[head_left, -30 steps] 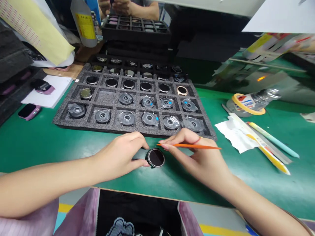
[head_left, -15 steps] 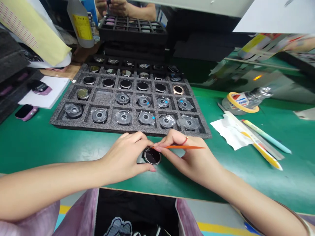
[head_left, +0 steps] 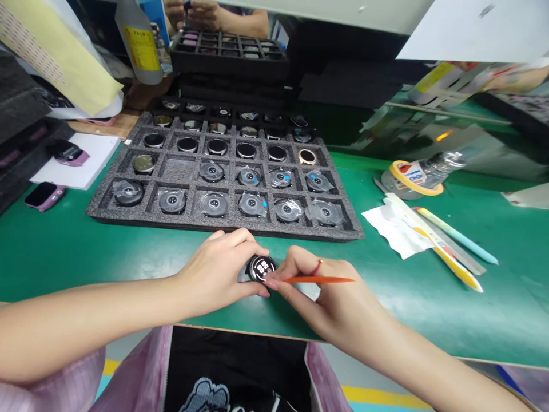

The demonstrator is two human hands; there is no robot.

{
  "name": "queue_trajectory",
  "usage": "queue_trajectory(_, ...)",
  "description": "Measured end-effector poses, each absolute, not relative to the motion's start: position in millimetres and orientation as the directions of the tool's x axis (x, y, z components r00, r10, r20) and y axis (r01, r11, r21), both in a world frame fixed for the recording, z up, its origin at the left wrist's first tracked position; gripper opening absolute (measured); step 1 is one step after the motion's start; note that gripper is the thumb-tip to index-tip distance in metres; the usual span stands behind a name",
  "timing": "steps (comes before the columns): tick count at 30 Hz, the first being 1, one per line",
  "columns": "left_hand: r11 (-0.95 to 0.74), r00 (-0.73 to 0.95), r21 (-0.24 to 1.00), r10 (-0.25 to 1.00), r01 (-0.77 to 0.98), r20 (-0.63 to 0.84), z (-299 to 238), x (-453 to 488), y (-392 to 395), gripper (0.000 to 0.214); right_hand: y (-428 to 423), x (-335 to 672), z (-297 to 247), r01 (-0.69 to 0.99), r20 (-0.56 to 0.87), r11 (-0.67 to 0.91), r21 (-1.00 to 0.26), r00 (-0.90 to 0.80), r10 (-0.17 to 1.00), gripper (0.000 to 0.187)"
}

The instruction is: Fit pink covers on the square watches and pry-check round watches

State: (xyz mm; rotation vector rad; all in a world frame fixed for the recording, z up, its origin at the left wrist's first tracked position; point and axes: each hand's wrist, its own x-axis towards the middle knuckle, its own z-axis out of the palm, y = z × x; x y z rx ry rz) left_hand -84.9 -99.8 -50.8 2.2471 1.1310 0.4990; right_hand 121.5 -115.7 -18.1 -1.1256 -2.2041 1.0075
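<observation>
Steadily, the left hand (head_left: 214,266) curls part-closed over a round black smartwatch (head_left: 261,268), thumb and fingers gripping its rim from opposite sides, leaving the lit face with its white figures uncovered; the watch sits on a green table (head_left: 86,263), just below the hand's palm; the right hand (head_left: 326,292) is almost closed, pinching a thin orange stick (head_left: 319,280) low against its fingers, and its fingertips (head_left: 269,278) touch the watch's lower right edge; this close, two-handed hold braces the small watch well; just beyond lies a grey felt-like foam tray (head_left: 223,228), its cells holding round watch bodies in clear film (head_left: 214,204); a white wipe (head_left: 397,229) lies further right.
</observation>
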Motion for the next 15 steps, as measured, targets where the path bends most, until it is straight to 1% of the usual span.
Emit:
queue_trajectory(4, -0.471, 0.576, 0.629, 0.816, 0.618, 0.045, -49, -84, -99, 0.039, -104, 112, -25, 0.468, 0.125, 0.428, -0.773, -0.549, 0.827, 0.018)
queue_trajectory(8, -0.474, 0.578, 0.615, 0.815, 0.630, 0.036, -48, -84, -99, 0.038, -98, 110, -31, 0.485, 0.166, 0.433, -0.760, -0.499, 0.851, 0.015)
queue_trajectory(12, -0.464, 0.572, 0.627, 0.820, 0.625, 0.037, -49, -84, -99, 0.042, -106, 115, -26, 0.444, 0.108, 0.391, -0.806, -0.540, 0.835, 0.017)
queue_trajectory(15, -0.472, 0.576, 0.625, 0.816, 0.622, 0.043, -49, -85, -99, 0.049, -112, 125, -20, 0.476, 0.051, 0.373, -0.797, -0.562, 0.825, 0.017)
